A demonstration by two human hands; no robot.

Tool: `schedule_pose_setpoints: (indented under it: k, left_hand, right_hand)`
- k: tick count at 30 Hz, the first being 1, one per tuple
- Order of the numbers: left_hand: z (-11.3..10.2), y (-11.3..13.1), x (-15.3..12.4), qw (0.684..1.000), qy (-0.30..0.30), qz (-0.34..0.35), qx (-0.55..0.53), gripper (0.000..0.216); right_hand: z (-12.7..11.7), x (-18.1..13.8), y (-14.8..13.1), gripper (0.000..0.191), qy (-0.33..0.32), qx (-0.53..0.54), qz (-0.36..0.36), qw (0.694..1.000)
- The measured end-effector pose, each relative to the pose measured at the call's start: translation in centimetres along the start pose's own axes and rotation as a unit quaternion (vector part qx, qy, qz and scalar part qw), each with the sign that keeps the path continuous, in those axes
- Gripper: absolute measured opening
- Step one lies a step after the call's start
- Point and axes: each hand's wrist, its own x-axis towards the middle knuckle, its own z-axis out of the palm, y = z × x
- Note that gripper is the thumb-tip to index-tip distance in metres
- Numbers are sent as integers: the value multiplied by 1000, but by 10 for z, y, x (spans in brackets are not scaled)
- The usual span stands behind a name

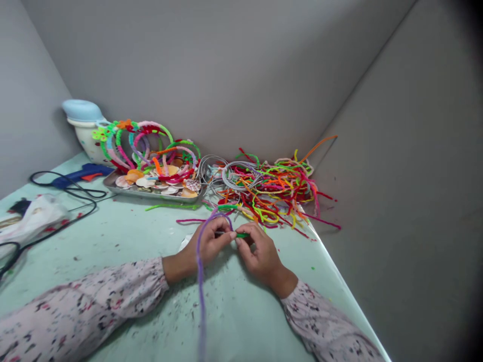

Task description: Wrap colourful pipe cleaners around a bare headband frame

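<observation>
Near the middle of the table, my left hand (212, 242) and my right hand (260, 254) meet with fingertips almost touching. Both pinch a ring of wire partly wrapped in coloured pipe cleaner (228, 207); green wrapping shows at my right fingertips and along the ring's far side. A purple pipe cleaner (201, 286) arches over my left hand, and its long end hangs toward me. Its other end runs down to the pinched fingertips, where my fingers hide how it joins the ring. Something small and silvery lies partly under my left hand.
Loose pipe cleaners (287, 188) and bare wire rings (239, 176) are heaped at the back right. A metal tray (158, 196) holds shells and wrapped hoops. Leftward are a blue glue gun (81, 173), black cord (94, 201), plastic bag (41, 218) and blue-lidded container (85, 125). Walls stand behind.
</observation>
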Motion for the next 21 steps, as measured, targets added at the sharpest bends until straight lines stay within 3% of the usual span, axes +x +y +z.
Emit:
schedule_pose_setpoints:
  k: [15,21]
  left_hand:
    - [0,6,1,999,-3,4,38,25]
    - [0,2,1,1000,-5,-15,7,23]
  right_hand:
    - [0,0,1,11,-11,-15,-2,1000]
    - [1,0,1,10,-17,-19,0,1000]
